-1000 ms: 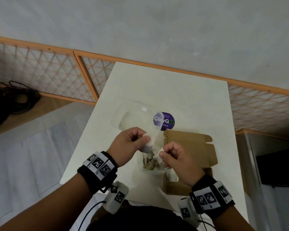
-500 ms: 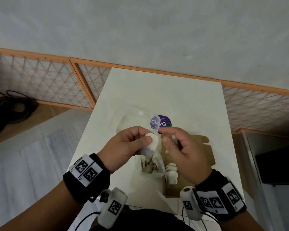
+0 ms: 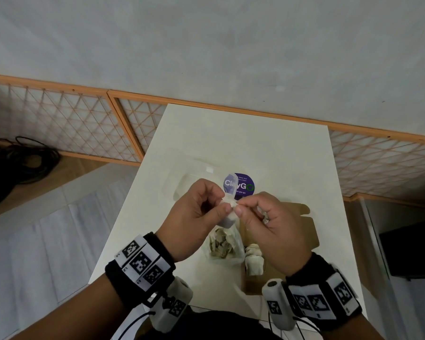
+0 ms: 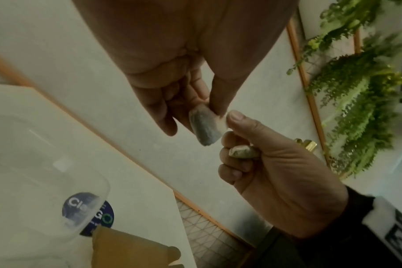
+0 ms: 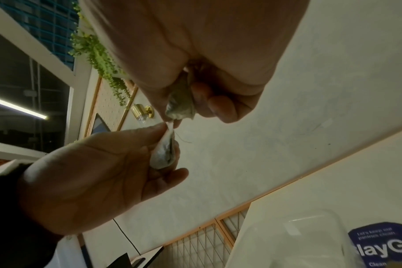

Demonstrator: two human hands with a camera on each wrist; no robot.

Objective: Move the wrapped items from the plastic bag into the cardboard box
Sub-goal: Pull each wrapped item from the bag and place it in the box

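My left hand (image 3: 221,204) holds a white wrapped item (image 3: 229,217) upright above the plastic bag (image 3: 225,246), which lies on the table with several wrapped items inside. My right hand (image 3: 241,207) pinches the twisted top of that same item with thumb and forefinger. Its other fingers curl round a second wrapped item (image 4: 242,152), also seen in the right wrist view (image 5: 180,107). The left-hand item (image 4: 204,127) shows grey through its wrapper (image 5: 163,152). The open cardboard box (image 3: 302,231) lies under my right hand, with wrapped items (image 3: 254,261) at its near left.
A clear plastic container (image 3: 194,177) sits behind the hands beside a round purple sticker (image 3: 243,186). The white table (image 3: 243,143) ends close to a lattice panel (image 3: 71,128). Black cables (image 3: 22,158) lie on the floor at the left.
My right hand rose from beside the bag and box to meet the left hand, and now pinches the top of the item held there. The left hand stayed roughly in place.
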